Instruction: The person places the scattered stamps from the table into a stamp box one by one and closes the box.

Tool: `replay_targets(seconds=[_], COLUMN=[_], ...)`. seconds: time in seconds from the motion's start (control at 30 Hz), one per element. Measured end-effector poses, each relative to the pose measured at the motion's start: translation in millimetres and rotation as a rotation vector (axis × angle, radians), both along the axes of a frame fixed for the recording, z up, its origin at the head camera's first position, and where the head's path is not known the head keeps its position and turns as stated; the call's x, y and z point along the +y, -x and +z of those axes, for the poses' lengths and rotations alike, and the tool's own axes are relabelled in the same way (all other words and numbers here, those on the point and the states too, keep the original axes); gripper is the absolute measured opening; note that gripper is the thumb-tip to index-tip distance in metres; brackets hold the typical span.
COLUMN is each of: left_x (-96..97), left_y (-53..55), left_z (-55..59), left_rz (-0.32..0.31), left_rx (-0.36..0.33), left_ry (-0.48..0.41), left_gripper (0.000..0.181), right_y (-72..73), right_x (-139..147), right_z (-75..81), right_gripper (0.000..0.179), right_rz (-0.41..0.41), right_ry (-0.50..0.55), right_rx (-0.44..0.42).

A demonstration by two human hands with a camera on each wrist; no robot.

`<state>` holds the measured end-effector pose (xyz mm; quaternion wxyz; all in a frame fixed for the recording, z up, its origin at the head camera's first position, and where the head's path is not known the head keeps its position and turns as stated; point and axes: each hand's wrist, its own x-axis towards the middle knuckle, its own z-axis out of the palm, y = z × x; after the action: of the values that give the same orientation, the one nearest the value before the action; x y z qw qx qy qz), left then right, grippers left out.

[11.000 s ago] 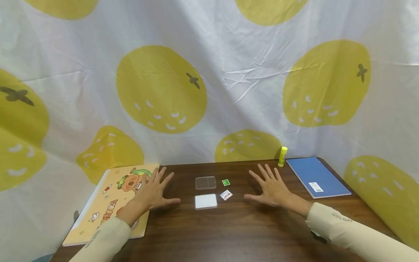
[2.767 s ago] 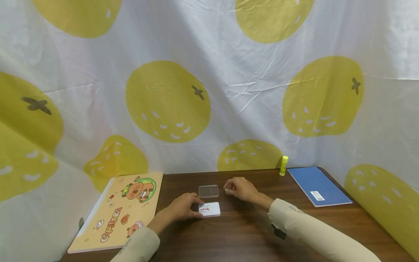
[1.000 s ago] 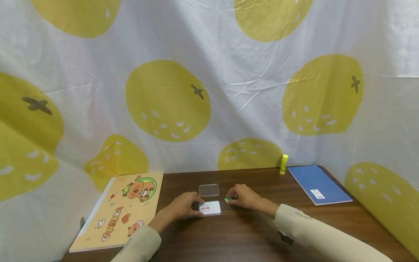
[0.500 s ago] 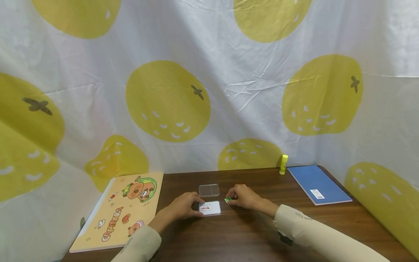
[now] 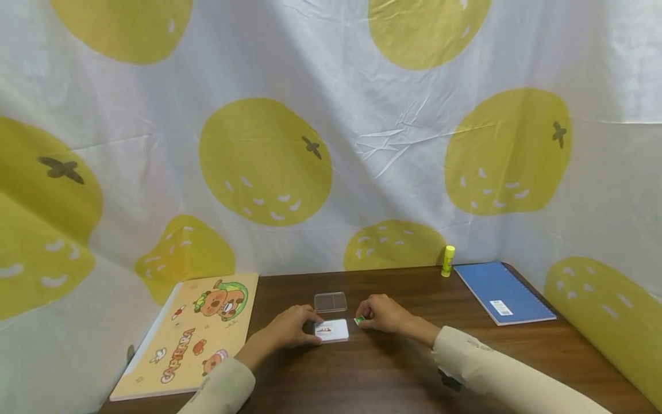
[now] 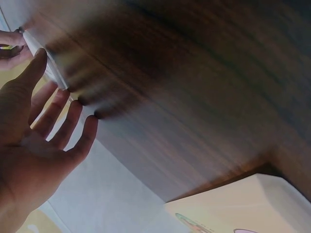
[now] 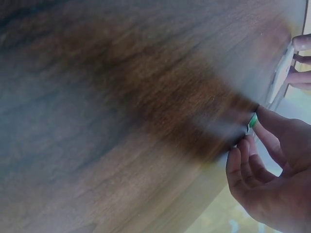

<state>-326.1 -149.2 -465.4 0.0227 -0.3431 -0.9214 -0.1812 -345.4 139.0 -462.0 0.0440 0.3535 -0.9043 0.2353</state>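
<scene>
A small, flat, clear plastic case with a white inside [image 5: 338, 330] lies on the table, and a stamp-like slip with a red print [image 5: 323, 329] is on its left part. My left hand [image 5: 289, 326] grips the case by its left side, thumb at the near edge and fingers at the far one; in the left wrist view the thumb [image 6: 35, 70] presses its edge. Just right of the case, my right hand [image 5: 385, 313] pinches a small green stamp-like piece [image 5: 359, 320] low over the table. Fingertips partly hide this green piece [image 7: 252, 120] in the right wrist view.
A clear plastic lid [image 5: 330, 302] lies behind the white case. On the left is a large capybara-print pad [image 5: 178, 339]. A yellow glue stick [image 5: 447, 261] stands at the back right beside a blue notebook [image 5: 504, 293]. A lemon-print curtain [image 5: 351, 184] borders the table.
Both hands were spread flat earlier, with the two slips lying loose. The red-printed slip is now on the white case and the green piece in my right hand, which has barely shifted this last second.
</scene>
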Motion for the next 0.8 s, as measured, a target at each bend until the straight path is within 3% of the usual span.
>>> replay_targets(seconds=[0.53,0.8], left_x=[2.2,2.0], left_y=[-4.8,-5.5], left_z=[6.1,4.8], left_rz=[0.005,0.011], left_rx=[-0.012,-0.014], left_ry=[-0.006,-0.008], left_gripper=[0.042,0.042], right_y=[-6.8,-5.8], right_x=[-2.0,-2.6], right_z=[-0.6,-4.4], right_gripper=[0.005,0.018], right_rz=[-0.024,-0.03], right_ry=[0.023,0.024], right_rx=[-0.004,0.006])
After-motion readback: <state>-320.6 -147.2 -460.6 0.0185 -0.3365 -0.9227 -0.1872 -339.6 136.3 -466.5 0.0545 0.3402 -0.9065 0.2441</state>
